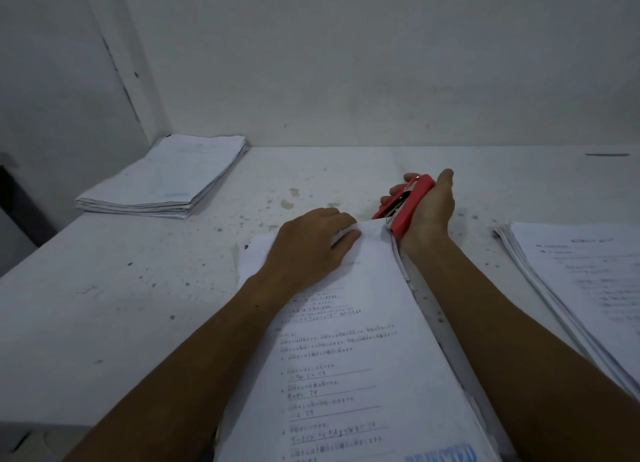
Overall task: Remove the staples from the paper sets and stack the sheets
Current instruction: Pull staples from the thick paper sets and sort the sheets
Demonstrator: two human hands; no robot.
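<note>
Far left of the hands, against the wall, a pile (162, 179) of sheets lies on the table (138, 288), well clear of the work. The left hand (310, 250) lies on the top corner of the paper set (349, 357) in front of the person, fingers curled over the corner and pinching it back. Just to its right, the right hand (427, 207) is wrapped round a red stapler (408, 205), whose near end sits at that same corner. The hands are close together, the corner between them. The staple itself is too small to make out; it probably sits right at the tool's tip. Further right, another stack (581, 281) of printed sheets lies near the right forearm.

The step looks like prying the staple out. To do it well, the left hand should keep the corner flat and taut, close beside the staple, so the sheets do not tear. The tool's tip should slide under the staple's crown and lever up gently, not yank sideways.
</note>
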